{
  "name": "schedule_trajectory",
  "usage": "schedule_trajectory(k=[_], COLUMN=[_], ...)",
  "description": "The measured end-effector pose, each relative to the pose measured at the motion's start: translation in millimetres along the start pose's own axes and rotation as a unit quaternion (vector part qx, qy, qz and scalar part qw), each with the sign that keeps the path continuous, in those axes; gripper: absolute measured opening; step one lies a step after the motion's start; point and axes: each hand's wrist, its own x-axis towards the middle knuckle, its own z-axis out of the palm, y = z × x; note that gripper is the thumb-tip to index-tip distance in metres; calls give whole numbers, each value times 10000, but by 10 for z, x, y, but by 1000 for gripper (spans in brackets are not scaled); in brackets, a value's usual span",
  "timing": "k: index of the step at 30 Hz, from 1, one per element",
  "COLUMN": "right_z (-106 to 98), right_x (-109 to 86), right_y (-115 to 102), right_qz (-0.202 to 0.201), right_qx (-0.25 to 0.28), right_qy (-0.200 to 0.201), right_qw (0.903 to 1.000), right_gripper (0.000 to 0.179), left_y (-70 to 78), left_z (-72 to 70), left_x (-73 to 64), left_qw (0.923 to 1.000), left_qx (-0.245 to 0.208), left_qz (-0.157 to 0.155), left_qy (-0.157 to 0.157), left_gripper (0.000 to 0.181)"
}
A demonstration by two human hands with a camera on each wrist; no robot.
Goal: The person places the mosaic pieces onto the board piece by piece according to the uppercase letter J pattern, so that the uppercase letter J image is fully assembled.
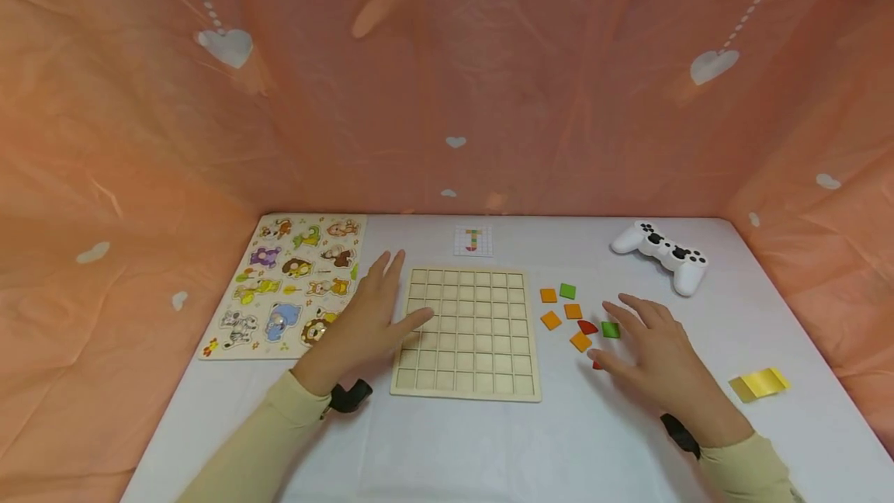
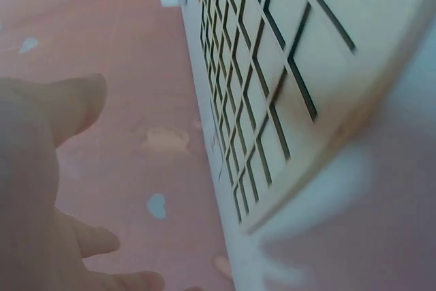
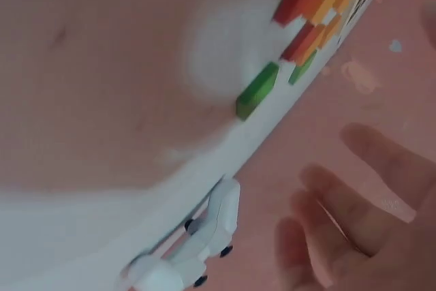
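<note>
A wooden grid board (image 1: pixel 464 334) with bare square cells lies in the middle of the table. Over its left edge hovers my left hand (image 1: pixel 373 317), fingers spread and holding nothing. To the right of the board lie several loose tiles: orange squares such as this orange tile (image 1: pixel 551 320), a green tile (image 1: pixel 611 330), another green tile (image 1: pixel 568 291) and red rounded pieces such as this red piece (image 1: pixel 587 327). My right hand (image 1: pixel 656 355) is held just above and beside them, fingers loosely bent with nothing in them. It partly covers a second red piece (image 1: pixel 597 365).
A small card (image 1: pixel 473 241) with a coloured J pattern lies behind the board. At the left is an animal puzzle board (image 1: pixel 279 293). A white game controller (image 1: pixel 660 254) lies at the back right, and a folded yellow piece (image 1: pixel 760 384) near the right edge. Orange cloth (image 1: pixel 447 84) encloses the table.
</note>
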Motion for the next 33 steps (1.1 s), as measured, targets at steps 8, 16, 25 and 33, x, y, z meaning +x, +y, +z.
schedule_trajectory(k=[8, 16, 25, 33], right_z=[85, 161, 178, 213], right_x=[26, 47, 85, 93], right_y=[-95, -125, -124, -128], right_qz=[90, 65, 73, 96], right_qx=[151, -62, -240, -362], right_qy=[-147, -152, -168, -238], right_qw=[9997, 9998, 9995, 9990], right_gripper=[51, 33, 25, 22], left_y=[83, 65, 71, 7], left_z=[101, 140, 124, 146], left_x=[111, 127, 124, 147], left_qw=[9987, 9941, 9915, 9930], left_qx=[-292, -531, -402, -8], left_qz=[-352, -927, -1203, -1146], left_qy=[-212, -211, -297, -297], left_gripper=[104, 102, 78, 55])
